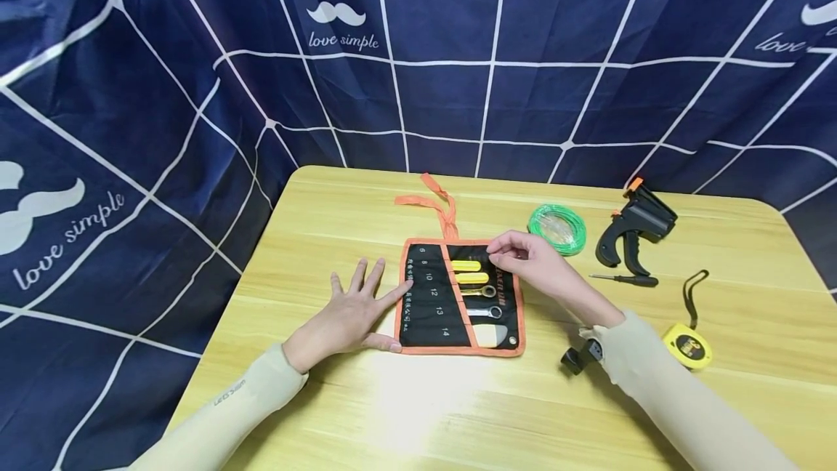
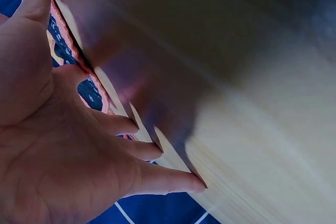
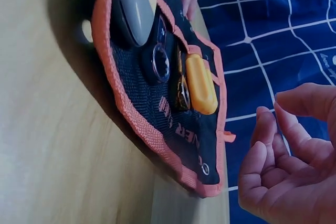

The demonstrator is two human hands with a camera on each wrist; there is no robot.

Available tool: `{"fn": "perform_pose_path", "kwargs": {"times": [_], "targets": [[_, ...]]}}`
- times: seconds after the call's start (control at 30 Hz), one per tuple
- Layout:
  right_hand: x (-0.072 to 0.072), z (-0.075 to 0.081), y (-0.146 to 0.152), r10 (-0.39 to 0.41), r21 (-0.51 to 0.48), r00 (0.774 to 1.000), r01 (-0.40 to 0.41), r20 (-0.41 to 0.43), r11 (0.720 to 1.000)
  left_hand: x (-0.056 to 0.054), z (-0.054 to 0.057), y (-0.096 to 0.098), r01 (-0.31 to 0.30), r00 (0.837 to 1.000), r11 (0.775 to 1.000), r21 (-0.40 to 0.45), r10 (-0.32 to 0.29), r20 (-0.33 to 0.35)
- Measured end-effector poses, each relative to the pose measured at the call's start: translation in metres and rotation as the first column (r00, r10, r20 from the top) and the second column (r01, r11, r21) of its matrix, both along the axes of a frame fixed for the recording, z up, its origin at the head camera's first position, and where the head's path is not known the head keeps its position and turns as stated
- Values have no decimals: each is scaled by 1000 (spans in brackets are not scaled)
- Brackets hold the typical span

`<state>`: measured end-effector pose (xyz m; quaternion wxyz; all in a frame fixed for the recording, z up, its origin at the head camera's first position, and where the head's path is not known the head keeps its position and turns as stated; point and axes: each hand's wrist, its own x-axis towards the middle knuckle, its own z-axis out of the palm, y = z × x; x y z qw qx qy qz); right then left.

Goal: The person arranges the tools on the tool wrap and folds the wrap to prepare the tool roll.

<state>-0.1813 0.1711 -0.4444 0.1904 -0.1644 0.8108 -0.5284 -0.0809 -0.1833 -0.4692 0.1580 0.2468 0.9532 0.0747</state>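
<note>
A black tool pouch (image 1: 423,344) with orange edging lies spread on the table. Its slots hold two yellow handles (image 1: 472,278), a gold-toned ratchet wrench (image 1: 487,291), a silver ratchet wrench (image 1: 493,312) and a tool with a cream and grey handle (image 1: 492,335). My left hand (image 1: 349,317) rests with spread fingers at the pouch's left side, the index fingertip on the fabric and the thumb at the lower edge. Above the upper right corner is my right hand (image 1: 532,264). In the right wrist view its fingers are loosely bent, with nothing visible between thumb and forefinger.
Orange ties (image 1: 447,216) trail from the pouch's top. On the right lie a green wire coil (image 1: 567,244), a black clamp-like tool (image 1: 644,216) with orange tips, a small black screwdriver (image 1: 637,280) and a yellow tape measure (image 1: 686,347). A blue curtain (image 1: 445,93) hangs behind.
</note>
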Motion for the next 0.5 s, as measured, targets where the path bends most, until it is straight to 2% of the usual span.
{"fn": "perform_pose_path", "kwargs": {"times": [0.17,0.33,0.5], "targets": [[7,3,6,-38,-17,999,38,-13,999,0,-1,-1,3,1000,1000,7,-3,-11],[17,7,14,-116,-33,992,114,-59,993,0,-2,-1,1,1000,1000,6,-1,-12],[23,10,26,-159,-23,980,158,-121,987,0,-1,0,-2,1000,1000,-1,2,-1]]}}
